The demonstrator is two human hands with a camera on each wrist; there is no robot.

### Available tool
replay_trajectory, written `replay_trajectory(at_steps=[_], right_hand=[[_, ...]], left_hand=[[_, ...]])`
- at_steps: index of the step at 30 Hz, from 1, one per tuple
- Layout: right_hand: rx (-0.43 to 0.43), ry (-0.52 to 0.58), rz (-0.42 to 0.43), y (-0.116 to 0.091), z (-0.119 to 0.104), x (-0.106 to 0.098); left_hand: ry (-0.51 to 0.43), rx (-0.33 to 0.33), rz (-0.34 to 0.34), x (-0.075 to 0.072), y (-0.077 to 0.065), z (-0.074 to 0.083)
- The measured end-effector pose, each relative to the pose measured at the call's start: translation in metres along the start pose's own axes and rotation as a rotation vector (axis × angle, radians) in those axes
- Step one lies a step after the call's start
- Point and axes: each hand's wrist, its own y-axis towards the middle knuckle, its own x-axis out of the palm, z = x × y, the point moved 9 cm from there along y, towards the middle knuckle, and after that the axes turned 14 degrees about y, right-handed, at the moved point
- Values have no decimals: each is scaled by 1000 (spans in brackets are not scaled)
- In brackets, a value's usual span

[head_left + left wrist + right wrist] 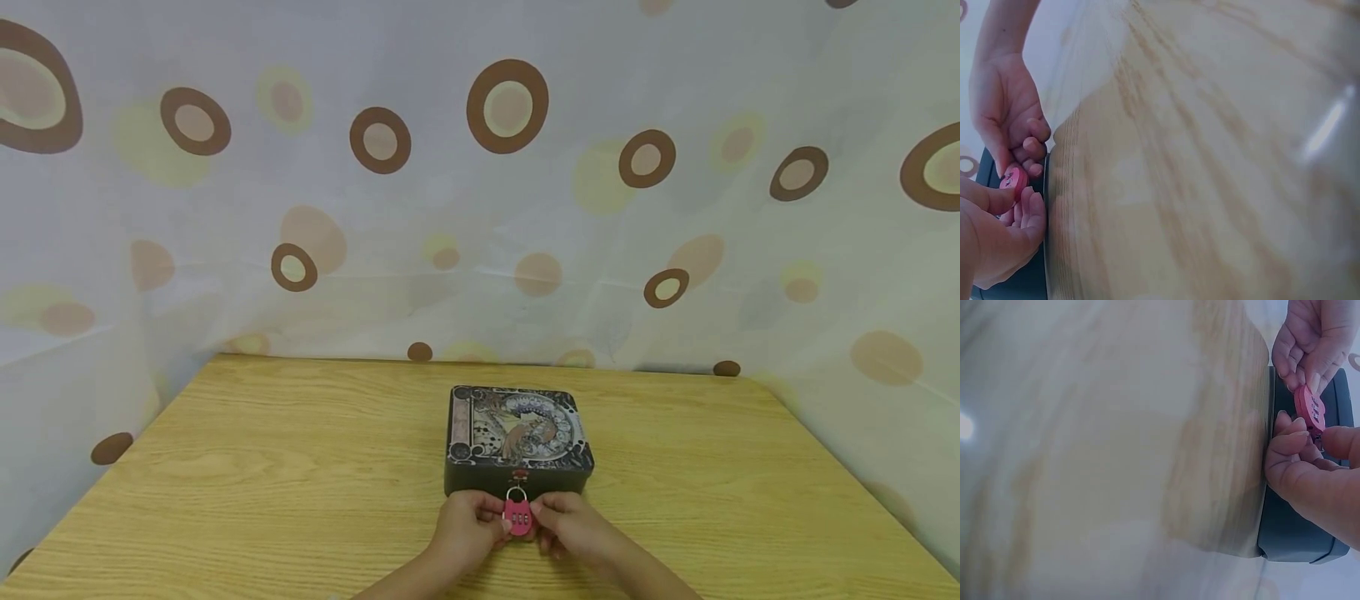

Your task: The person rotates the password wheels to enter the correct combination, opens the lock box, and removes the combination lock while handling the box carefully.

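A pink combination padlock [519, 518] hangs by its shackle from the red-toned clasp [519, 475] on the front of a dark box [459, 479] with a picture lid. My left hand [467, 527] pinches the padlock from the left, its thumb over the front by the number dials. From the other side my right hand [576, 527] pinches the padlock's right edge between thumb and fingers. The right wrist view shows the padlock [1310, 409] between both hands, dials facing up. Fingers partly hide its lower edge, and I cannot tell whether the shackle is locked.
The box stands on a light wood-grain table [300, 467], mid-way across it. Behind and at both sides hangs a pale cloth [435, 217] with brown and yellow circles.
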Motion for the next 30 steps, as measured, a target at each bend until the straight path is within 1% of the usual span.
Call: replay_trajectory(at_steps=[3,9,18,24,30], right_hand=[[-11,1,-4,-1,-1,0],[-26,-9,-6,-1,-2,1],[-20,-23,4,0,1,1],[-25,-17,27,1,0,1],[-20,-13,42,2,1,-1]], left_hand=[[1,-11,-4,0,0,-1],[-10,-12,-6,0,-1,0],[-20,-19,-10,1,-1,0],[-24,-40,-27,0,-2,-1],[-22,-69,-49,3,0,-4]])
